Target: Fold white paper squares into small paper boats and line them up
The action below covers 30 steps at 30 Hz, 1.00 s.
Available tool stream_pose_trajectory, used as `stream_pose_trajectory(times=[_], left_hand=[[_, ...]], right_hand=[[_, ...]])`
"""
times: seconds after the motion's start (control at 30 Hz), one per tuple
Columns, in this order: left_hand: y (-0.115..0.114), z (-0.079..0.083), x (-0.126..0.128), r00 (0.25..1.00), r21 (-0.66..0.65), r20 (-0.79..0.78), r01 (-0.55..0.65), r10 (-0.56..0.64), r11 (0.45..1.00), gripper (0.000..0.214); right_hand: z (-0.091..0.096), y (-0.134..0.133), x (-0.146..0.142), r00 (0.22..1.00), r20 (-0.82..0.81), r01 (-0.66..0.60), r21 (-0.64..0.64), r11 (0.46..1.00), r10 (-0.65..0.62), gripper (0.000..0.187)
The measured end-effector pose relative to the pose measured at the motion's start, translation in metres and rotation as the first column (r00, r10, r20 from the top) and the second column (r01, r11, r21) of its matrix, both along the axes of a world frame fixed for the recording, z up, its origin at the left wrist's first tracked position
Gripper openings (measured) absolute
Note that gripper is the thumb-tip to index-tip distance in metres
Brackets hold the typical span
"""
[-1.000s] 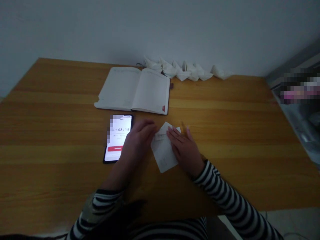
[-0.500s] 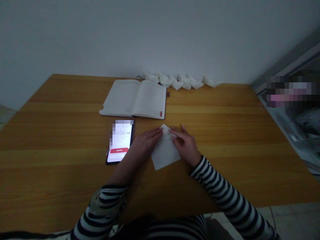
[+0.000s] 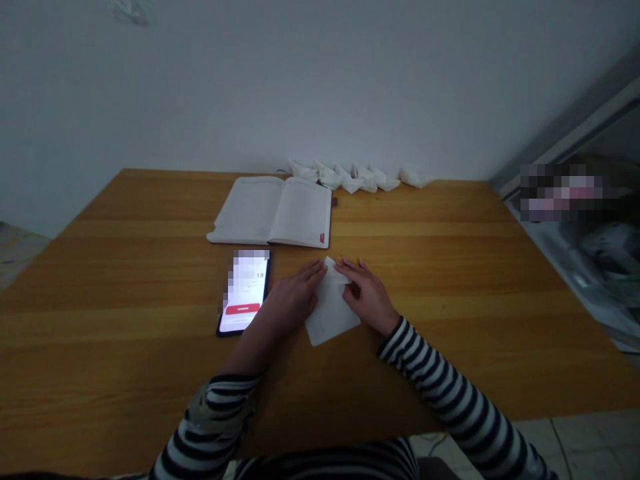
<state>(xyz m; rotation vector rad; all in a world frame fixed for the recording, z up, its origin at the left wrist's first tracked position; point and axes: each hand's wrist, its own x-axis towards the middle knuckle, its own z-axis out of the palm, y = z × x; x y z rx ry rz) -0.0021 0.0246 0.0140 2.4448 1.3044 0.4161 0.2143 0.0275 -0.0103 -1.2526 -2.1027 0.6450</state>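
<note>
A white sheet of paper (image 3: 333, 313), with a pointed top, lies on the table between my two hands. My left hand (image 3: 295, 293) rests along its upper left edge, fingers together and fingertips near the point. On the opposite side, my right hand (image 3: 367, 290) pinches the upper right edge, with the thumb bent below the fingers. My fingers cover part of the upper edges, so the fold there is partly hidden. Just left of my left hand is a phone (image 3: 244, 293) with a lit screen and a red bar.
An open notebook (image 3: 300, 213) lies on the wooden table (image 3: 450, 267) beyond the phone. Several folded white paper boats (image 3: 363, 179) stand in a row against the wall (image 3: 320, 87). Some blurred items (image 3: 610, 247) sit beyond the table's right edge.
The camera view has tilted up slightly, so everything appears lower. My right fingers have shifted slightly along the paper's top edge, and my left hand stays at the left edge.
</note>
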Motion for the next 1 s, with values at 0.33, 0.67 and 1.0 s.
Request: stream_pose_trajectory(times=[0.33,0.67,1.0], left_hand=[[0.002,-0.015,-0.004,0.986,0.004,0.166,-0.004,0.004,1.000,0.044],[0.000,-0.015,-0.002,0.969,0.059,0.238,0.051,-0.064,0.997,0.048],[0.000,-0.011,-0.002,0.849,0.121,0.481,-0.310,0.218,0.943,0.015]], right_hand=[[-0.002,0.003,0.008,0.996,0.042,-0.078,0.004,0.997,0.078,0.066],[-0.010,0.006,0.006,0.998,0.011,-0.057,0.059,0.997,0.056,0.060],[0.004,0.003,0.000,0.974,-0.225,0.028,0.115,0.993,-0.001,0.027]])
